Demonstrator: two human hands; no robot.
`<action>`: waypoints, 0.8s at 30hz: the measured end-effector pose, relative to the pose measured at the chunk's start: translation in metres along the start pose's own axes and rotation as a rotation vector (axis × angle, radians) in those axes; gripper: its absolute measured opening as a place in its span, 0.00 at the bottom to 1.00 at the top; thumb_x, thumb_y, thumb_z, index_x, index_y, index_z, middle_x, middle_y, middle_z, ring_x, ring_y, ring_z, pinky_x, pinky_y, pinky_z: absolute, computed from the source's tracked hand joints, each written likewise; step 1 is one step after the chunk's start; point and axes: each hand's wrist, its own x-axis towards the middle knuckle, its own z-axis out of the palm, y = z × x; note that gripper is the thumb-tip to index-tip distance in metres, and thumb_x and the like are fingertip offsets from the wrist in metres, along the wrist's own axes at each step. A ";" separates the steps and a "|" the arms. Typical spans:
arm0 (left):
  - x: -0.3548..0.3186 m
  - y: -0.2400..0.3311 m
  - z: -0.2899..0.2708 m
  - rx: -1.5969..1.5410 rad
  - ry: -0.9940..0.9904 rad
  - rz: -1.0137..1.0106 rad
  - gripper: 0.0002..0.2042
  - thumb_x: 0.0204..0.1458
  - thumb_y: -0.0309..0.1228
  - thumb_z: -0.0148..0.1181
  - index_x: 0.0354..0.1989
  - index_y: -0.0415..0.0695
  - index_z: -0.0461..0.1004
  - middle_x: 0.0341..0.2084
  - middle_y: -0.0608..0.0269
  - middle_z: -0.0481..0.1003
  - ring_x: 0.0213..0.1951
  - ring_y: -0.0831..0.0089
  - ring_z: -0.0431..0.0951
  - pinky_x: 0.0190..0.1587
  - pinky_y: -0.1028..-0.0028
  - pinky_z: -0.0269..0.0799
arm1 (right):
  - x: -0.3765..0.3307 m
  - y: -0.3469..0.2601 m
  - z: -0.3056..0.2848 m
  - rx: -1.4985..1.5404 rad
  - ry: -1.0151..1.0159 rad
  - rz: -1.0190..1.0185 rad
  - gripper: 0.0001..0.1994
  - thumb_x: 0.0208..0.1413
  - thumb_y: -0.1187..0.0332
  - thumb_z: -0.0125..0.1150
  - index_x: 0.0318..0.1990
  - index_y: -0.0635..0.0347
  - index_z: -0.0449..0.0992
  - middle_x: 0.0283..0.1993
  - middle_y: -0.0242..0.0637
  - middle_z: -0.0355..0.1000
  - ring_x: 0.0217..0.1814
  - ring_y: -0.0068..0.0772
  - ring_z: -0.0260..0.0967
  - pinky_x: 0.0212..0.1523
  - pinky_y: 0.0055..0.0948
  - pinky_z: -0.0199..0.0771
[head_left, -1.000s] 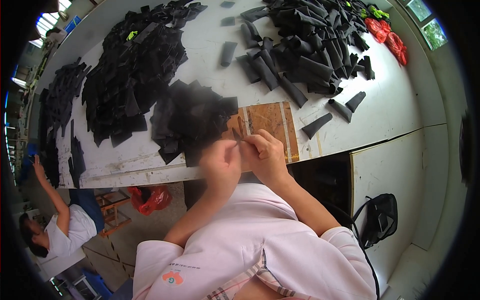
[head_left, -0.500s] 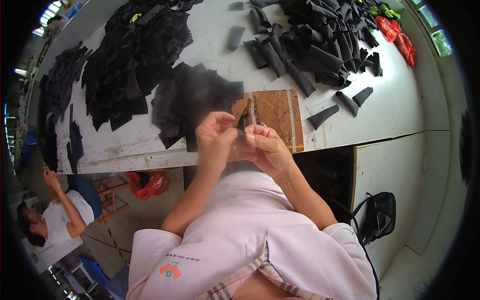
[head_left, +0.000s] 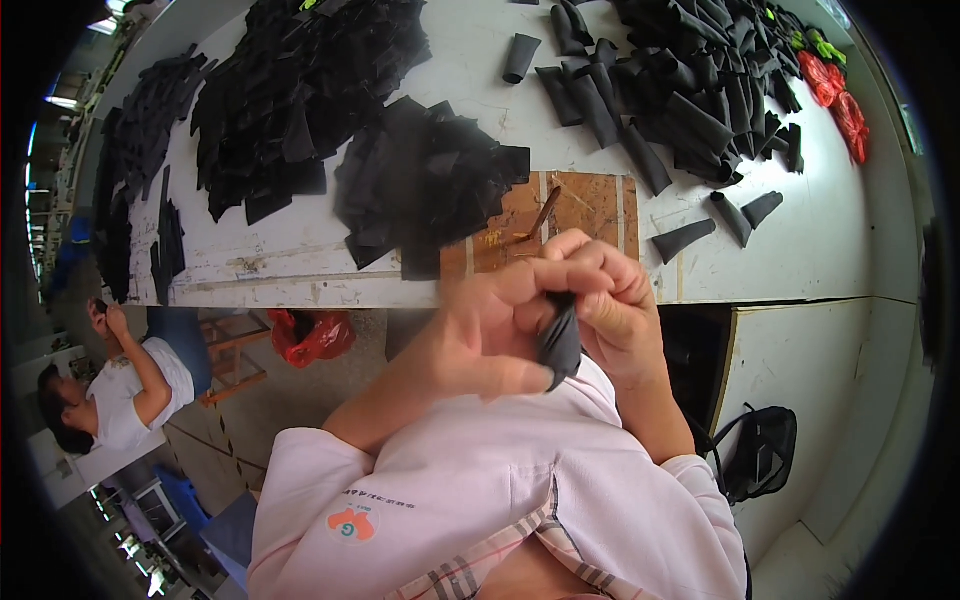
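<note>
A small piece of black fabric (head_left: 562, 350), bunched and twisted, is between my two hands, just off the table's front edge. My left hand (head_left: 478, 325) curls around it from the left, its thumb stretched along the fabric's lower end. On the other side my right hand (head_left: 622, 315) pinches the upper part between thumb and fingers. Beyond the hands lies a brown board (head_left: 598, 205) with pale strips, partly covered by my fingers. A thin brown stick-like tool (head_left: 545, 215) rests on it. Flat black fabric pieces (head_left: 425, 170) overlap the board's left side.
Larger heaps of flat black pieces (head_left: 290, 100) cover the table's left. Rolled black fabric tubes (head_left: 690, 95) pile up at the right, near red plastic bags (head_left: 838, 95). Another person (head_left: 140, 375) sits at the far left. A black bag (head_left: 762, 450) hangs at the right.
Both hands have come back from the board toward my body, bringing the black fabric with them. More of the fabric shows now, and the stick-like tool on the board is uncovered.
</note>
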 end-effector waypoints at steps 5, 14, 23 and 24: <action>0.007 -0.029 -0.002 0.765 0.504 0.357 0.11 0.45 0.15 0.52 0.39 0.34 0.67 0.36 0.59 0.68 0.31 0.82 0.70 0.32 0.85 0.69 | 0.008 -0.011 0.001 -0.517 0.156 -0.118 0.06 0.50 0.73 0.55 0.26 0.64 0.65 0.30 0.33 0.65 0.29 0.19 0.58 0.31 0.16 0.61; 0.030 0.005 -0.015 -0.364 0.149 0.225 0.10 0.50 0.20 0.48 0.41 0.34 0.61 0.26 0.57 0.70 0.06 0.87 0.56 0.06 0.87 0.49 | 0.036 -0.034 0.011 -0.662 0.174 -0.047 0.10 0.54 0.68 0.52 0.25 0.64 0.66 0.21 0.27 0.61 0.24 0.15 0.55 0.24 0.16 0.56; 0.052 -0.030 -0.074 -0.804 0.151 -0.061 0.14 0.52 0.22 0.40 0.46 0.34 0.63 0.24 0.55 0.73 0.04 0.88 0.53 0.06 0.87 0.46 | 0.045 0.007 -0.045 -0.238 0.186 0.408 0.14 0.55 0.60 0.51 0.23 0.60 0.67 0.19 0.23 0.56 0.20 0.14 0.50 0.21 0.15 0.52; 0.052 -0.039 -0.083 -0.770 0.311 -0.082 0.14 0.51 0.23 0.40 0.46 0.34 0.64 0.22 0.56 0.73 0.04 0.88 0.53 0.06 0.87 0.46 | 0.042 0.015 -0.050 -0.185 0.242 0.455 0.15 0.55 0.59 0.50 0.23 0.59 0.67 0.19 0.24 0.56 0.20 0.13 0.50 0.20 0.15 0.52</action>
